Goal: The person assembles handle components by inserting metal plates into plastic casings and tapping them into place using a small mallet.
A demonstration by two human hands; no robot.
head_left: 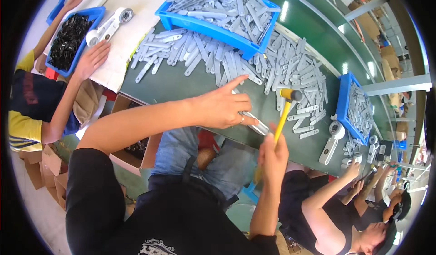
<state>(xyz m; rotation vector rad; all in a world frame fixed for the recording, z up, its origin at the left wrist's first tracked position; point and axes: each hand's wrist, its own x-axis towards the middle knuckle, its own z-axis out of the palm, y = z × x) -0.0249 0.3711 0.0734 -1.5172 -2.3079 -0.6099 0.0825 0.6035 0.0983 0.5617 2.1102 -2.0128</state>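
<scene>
My left hand (pixel 225 104) is over the near edge of the green table, its index finger stretched out. Its other fingers close round a long, narrow grey-white piece (pixel 260 127), partly hidden beneath them. In my right hand (pixel 274 157) is a mallet (pixel 282 118) with a yellow handle, held upright in a closed fist. The mallet's head, yellow at one end and dark at the other, is raised beyond my right hand. Many similar grey strips (pixel 290 68) lie in a loose heap just past both hands.
A blue bin (pixel 204 21) full of grey strips stands behind the heap; another blue bin (pixel 347 96) is at right. Near it lies a white round-headed device (pixel 331 143). At left, a co-worker's hand (pixel 93 59) is by a similar device. More people sit at right.
</scene>
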